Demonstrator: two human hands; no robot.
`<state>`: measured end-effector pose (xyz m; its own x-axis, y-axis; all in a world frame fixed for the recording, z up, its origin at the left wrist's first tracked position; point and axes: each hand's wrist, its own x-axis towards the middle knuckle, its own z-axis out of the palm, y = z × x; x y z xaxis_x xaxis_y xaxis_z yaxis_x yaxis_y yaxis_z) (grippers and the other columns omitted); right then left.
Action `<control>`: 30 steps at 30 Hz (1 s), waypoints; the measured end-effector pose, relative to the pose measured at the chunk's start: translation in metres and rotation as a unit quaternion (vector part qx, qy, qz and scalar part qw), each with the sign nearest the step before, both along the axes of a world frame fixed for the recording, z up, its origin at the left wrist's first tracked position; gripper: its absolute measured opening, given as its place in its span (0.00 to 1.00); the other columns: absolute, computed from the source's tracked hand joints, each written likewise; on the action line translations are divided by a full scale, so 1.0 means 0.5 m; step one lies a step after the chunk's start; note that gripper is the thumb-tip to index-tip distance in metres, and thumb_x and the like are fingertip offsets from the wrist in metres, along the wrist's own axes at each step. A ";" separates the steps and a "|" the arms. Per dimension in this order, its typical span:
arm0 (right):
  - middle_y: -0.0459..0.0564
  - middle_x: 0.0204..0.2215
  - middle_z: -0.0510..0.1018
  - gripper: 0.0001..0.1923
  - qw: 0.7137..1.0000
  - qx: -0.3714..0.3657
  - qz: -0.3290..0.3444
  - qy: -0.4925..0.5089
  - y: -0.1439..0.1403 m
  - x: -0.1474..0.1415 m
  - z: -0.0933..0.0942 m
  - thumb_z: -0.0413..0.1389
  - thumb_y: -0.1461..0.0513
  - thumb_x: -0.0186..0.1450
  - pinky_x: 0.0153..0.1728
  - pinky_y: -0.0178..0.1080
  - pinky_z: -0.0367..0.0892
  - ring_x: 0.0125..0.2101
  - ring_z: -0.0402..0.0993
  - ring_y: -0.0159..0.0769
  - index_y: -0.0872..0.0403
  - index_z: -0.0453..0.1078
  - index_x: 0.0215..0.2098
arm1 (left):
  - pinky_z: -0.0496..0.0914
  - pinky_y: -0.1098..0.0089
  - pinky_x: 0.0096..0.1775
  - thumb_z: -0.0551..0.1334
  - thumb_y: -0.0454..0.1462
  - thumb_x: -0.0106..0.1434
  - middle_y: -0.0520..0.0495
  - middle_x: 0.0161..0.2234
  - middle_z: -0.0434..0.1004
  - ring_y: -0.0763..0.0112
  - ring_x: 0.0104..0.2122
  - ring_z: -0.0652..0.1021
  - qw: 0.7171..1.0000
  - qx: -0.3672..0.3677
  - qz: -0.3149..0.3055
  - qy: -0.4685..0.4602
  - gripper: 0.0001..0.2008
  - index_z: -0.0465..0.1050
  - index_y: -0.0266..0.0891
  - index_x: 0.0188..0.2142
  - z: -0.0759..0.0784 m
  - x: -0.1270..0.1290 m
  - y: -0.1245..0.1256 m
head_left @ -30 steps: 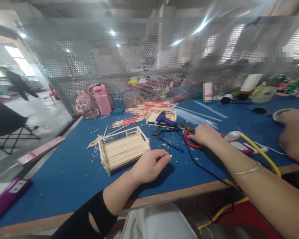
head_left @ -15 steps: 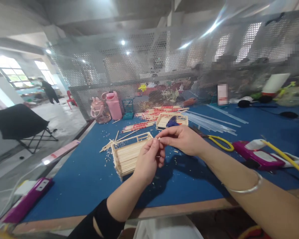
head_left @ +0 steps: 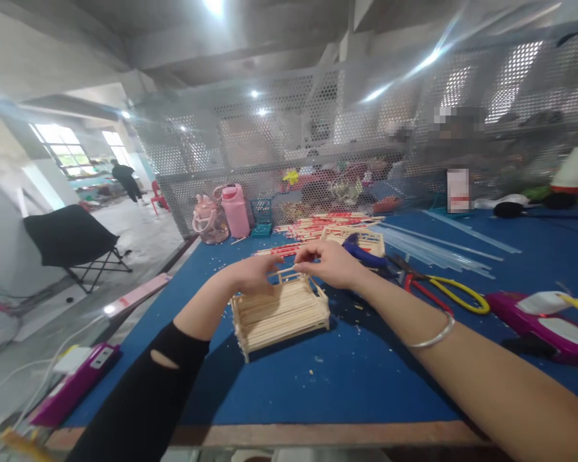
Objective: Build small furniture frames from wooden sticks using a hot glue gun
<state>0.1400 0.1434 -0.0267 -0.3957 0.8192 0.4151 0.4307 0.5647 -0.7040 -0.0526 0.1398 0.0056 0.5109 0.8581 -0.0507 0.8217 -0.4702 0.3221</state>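
A small bed-like model built of pale wooden sticks [head_left: 282, 314] stands on the blue tabletop, its slatted surface facing up and a rail along its back. My left hand [head_left: 253, 276] is over the model's back left part, fingers smeared by motion. At the back rail my right hand [head_left: 334, 263] has thumb and forefinger pinched together; a tiny pale bit shows at the tips, too small to name. Behind that hand sits a second stick model [head_left: 373, 242], partly hidden by a blue-handled tool [head_left: 363, 251].
Red-marked sticks [head_left: 327, 224] lie in a pile at the back, beside clear glue sticks [head_left: 438, 247]. Pliers with red and yellow handles [head_left: 457, 292] and a purple power strip [head_left: 534, 321] are at right. Pink bottles [head_left: 236, 212] stand back left. A person [head_left: 125, 179] is far off.
My hands were together in front of the model's right end; now they are apart at its back. The left hand has moved left over the model, and the view has shifted.
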 end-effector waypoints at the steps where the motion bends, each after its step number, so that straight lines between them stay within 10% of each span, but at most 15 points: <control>1: 0.45 0.23 0.74 0.02 0.999 0.014 0.006 -0.030 0.004 0.001 0.003 0.58 0.66 0.55 0.32 0.36 0.62 0.26 0.67 0.30 0.54 0.73 0.25 | 0.67 0.69 0.40 0.61 0.32 0.46 0.44 0.43 0.78 0.64 0.40 0.76 0.999 -0.027 -0.019 0.031 0.31 0.67 0.40 0.53 -0.004 0.002 0.012; 10: 0.48 0.28 0.75 0.04 0.958 0.116 0.007 -0.261 0.032 -0.009 0.002 0.61 0.64 0.56 0.35 0.37 0.60 0.33 0.68 0.34 0.52 0.79 0.28 | 0.65 0.72 0.37 0.59 0.29 0.45 0.47 0.42 0.78 0.66 0.38 0.75 0.996 -0.014 -0.093 0.004 0.32 0.67 0.42 0.53 -0.019 0.016 0.033; 23: 0.49 0.33 0.81 0.08 0.919 0.140 -0.027 -0.367 0.015 -0.026 0.011 0.59 0.64 0.58 0.34 0.37 0.61 0.33 0.74 0.37 0.48 0.80 0.34 | 0.65 0.71 0.34 0.60 0.30 0.48 0.44 0.36 0.78 0.65 0.33 0.76 0.995 0.038 -0.045 -0.078 0.37 0.57 0.33 0.60 -0.043 0.043 0.024; 30: 0.49 0.30 0.82 0.09 0.898 0.157 -0.001 -0.411 0.021 -0.035 0.018 0.59 0.63 0.57 0.30 0.38 0.59 0.33 0.74 0.39 0.46 0.80 0.34 | 0.64 0.72 0.35 0.63 0.31 0.46 0.48 0.33 0.79 0.66 0.33 0.76 0.991 0.020 -0.058 -0.117 0.28 0.69 0.36 0.50 -0.050 0.036 0.038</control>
<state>0.1226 0.1541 -0.0175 -0.6730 0.7137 0.1943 0.7329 0.6789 0.0451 -0.0345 0.1586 -0.0193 0.6004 0.7917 0.1132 0.6660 -0.5733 0.4772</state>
